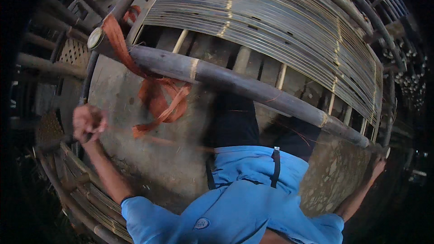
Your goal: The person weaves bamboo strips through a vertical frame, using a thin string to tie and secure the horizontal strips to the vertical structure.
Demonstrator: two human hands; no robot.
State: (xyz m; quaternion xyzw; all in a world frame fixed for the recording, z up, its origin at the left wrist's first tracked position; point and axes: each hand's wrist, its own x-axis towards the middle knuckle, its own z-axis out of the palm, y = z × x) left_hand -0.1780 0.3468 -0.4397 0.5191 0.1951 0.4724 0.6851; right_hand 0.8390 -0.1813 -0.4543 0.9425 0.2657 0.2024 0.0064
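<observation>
Orange strapping (156,97) hung in a loose tangle of loops from the upper left end of a thick dark bamboo pole (235,83), where it was wound around the pole's tip, probably as a lashing to a thinner crossing pole (126,0). From the head view, its free tail trailed down and left toward the left hand (88,124), which was raised at the left side with its fingers clenched into a fist; the blur there made it uncertain whether the tail itself was in that grip, though the hand's height suited pulling a strand taut. The right hand (379,167) reached out to the lower right end of the same pole, seemingly to steady it; whether its fingers were closed on it could not be told. Behind the pole curved a panel of thin bamboo slats (289,22) bound in rows, above a concrete floor (135,153). A blue shirt (244,199) filled the lower middle.
</observation>
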